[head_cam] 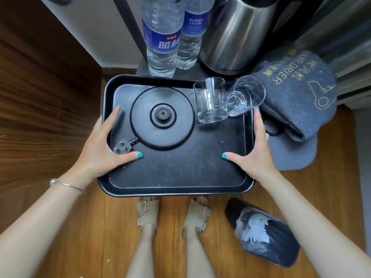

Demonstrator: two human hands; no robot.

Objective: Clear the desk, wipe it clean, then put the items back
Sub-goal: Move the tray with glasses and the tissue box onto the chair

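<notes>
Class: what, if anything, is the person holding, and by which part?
The black tray: left hand grips its left rim, right hand its right rim, thumbs lying on the tray's floor.

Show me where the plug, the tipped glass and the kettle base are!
plug (120, 148), head view, its grey body
tipped glass (246, 95), head view, its clear side
kettle base (162, 117), head view, its middle connector

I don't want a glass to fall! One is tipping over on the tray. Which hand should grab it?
Right. The right hand grips the tray edge just below the tipped glass. The left hand is across the tray, beyond the kettle base. Probably set the tray down first.
</notes>
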